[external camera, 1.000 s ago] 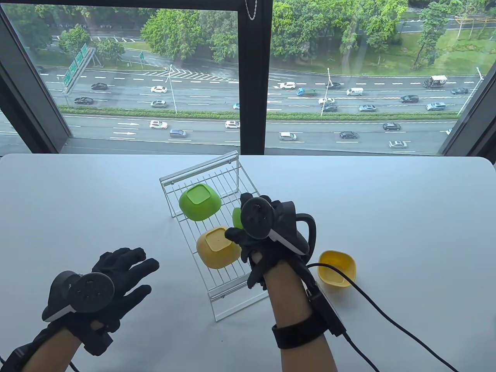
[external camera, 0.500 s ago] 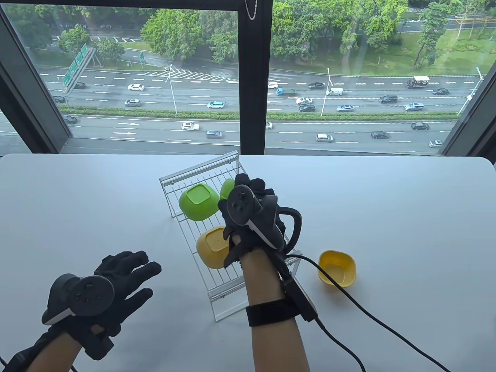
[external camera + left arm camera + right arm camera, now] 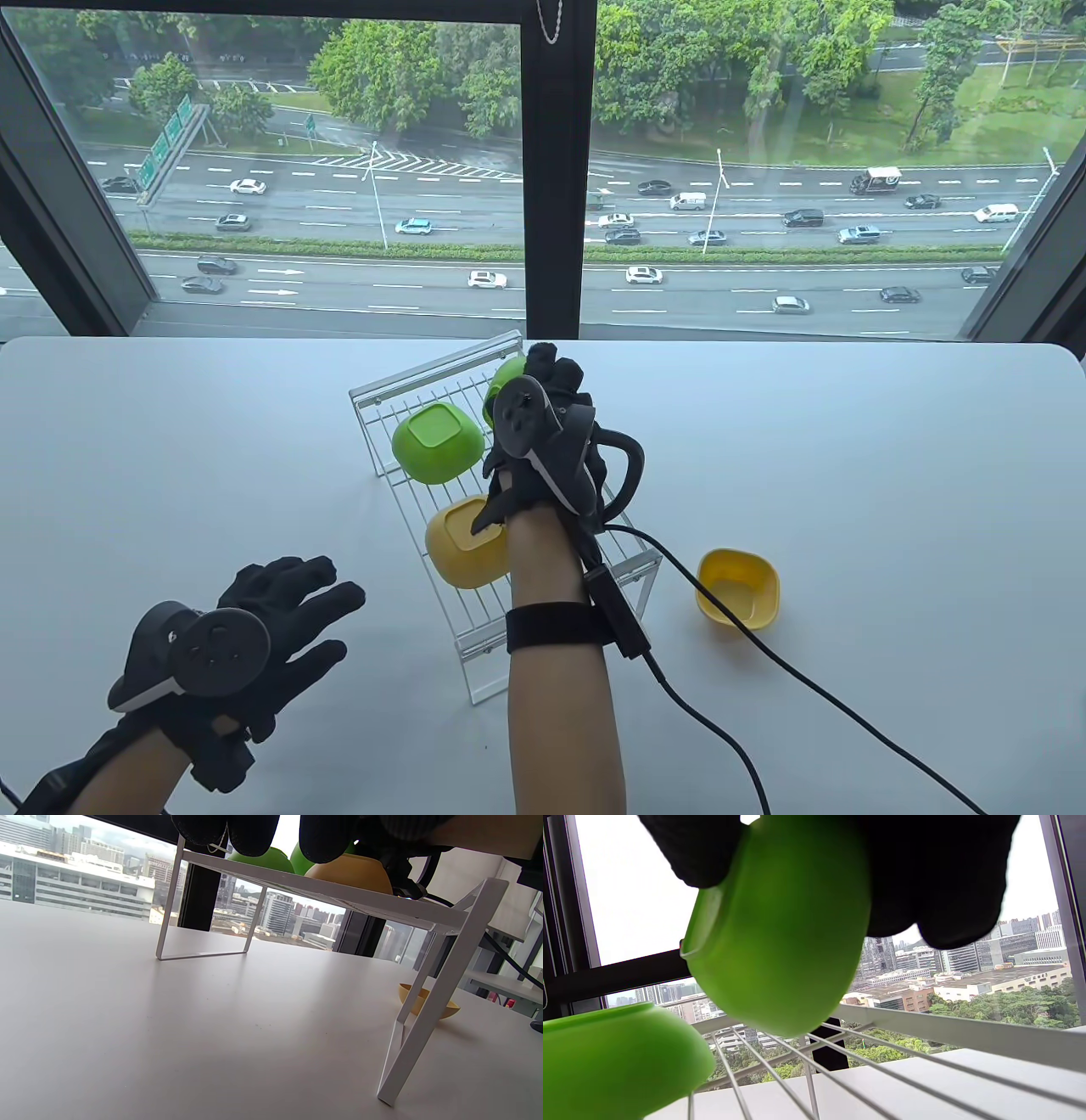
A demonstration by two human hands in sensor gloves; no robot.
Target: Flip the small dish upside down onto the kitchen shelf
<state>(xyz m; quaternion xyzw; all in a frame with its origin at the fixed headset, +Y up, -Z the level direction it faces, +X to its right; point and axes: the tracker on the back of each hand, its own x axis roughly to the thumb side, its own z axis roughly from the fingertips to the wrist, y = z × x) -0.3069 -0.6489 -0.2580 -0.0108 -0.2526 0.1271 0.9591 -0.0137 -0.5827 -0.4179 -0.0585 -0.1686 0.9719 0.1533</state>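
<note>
At frame centre, the right hand (image 3: 543,441) grips a small green plastic dish (image 3: 780,938) above the white wire shelf (image 3: 407,399); the left hand (image 3: 254,628), lower left, lies spread.

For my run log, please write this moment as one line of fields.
step: placing | right hand: grips green dish tilted above shelf | left hand: holds nothing | on shelf: green bowl, yellow bowl, both upside down
</note>
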